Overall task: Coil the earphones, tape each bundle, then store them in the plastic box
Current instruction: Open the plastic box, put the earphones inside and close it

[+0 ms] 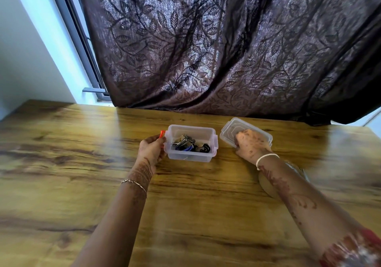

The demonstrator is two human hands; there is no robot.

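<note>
Your left fingers (158, 141) curl against the left end wall of the box (190, 157), closed on it beside an orange latch (162, 133); the left hand (151, 150) rests on the counter (82, 163) and steadies that end. Your right fingers (240, 137) press down, bent, on the clear lid (231, 127); whether they grip its edge or only lie on it cannot be told. The right hand (252, 145) covers the near half of the lid, which lies on the counter just right of the box, apart from it.

The box stands open and upright near the counter's far middle. Inside it lie coiled earphones (191, 145): a grey bundle at the left, a blue one at the front, a black one at the right. The picture is too small to show any tape on them.

A thin bracelet (134, 183) circles the left wrist and a white bangle (266, 158) the right. A brown disc (268, 184), partly hidden under the right forearm, lies on the counter. A dark leaf-patterned curtain (226, 50) hangs behind the counter's far edge.
</note>
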